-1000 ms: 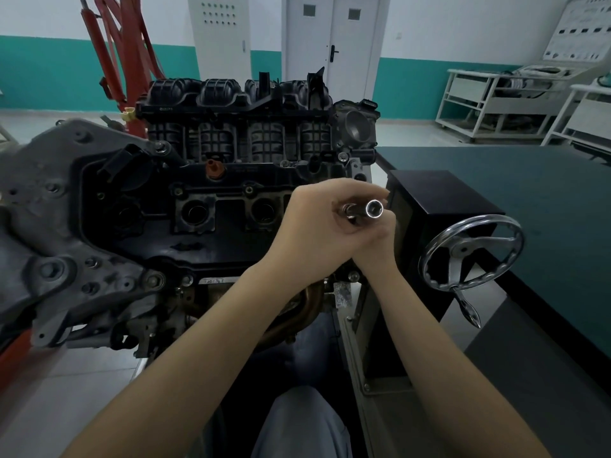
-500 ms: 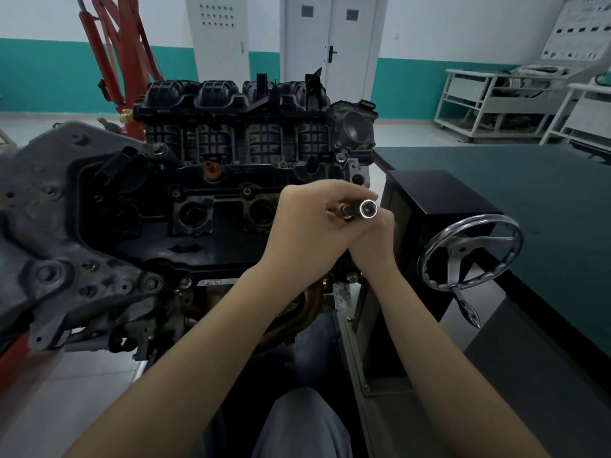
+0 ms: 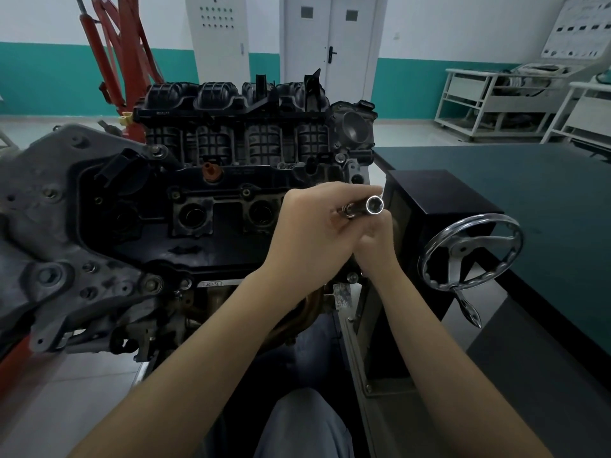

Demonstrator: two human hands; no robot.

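White-and-teal walls [image 3: 413, 34], white double door [image 3: 325, 44], tiled floor [image 3: 66, 385]

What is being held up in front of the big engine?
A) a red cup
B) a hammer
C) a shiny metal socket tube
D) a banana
C: the left hand grips a shiny metal socket, whose open round end faces us, and the right hand sits just under it.

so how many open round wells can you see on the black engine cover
2: one open round well left of centre on the black engine cover, another beside the left hand, which grips a chrome socket tool and may hide more.
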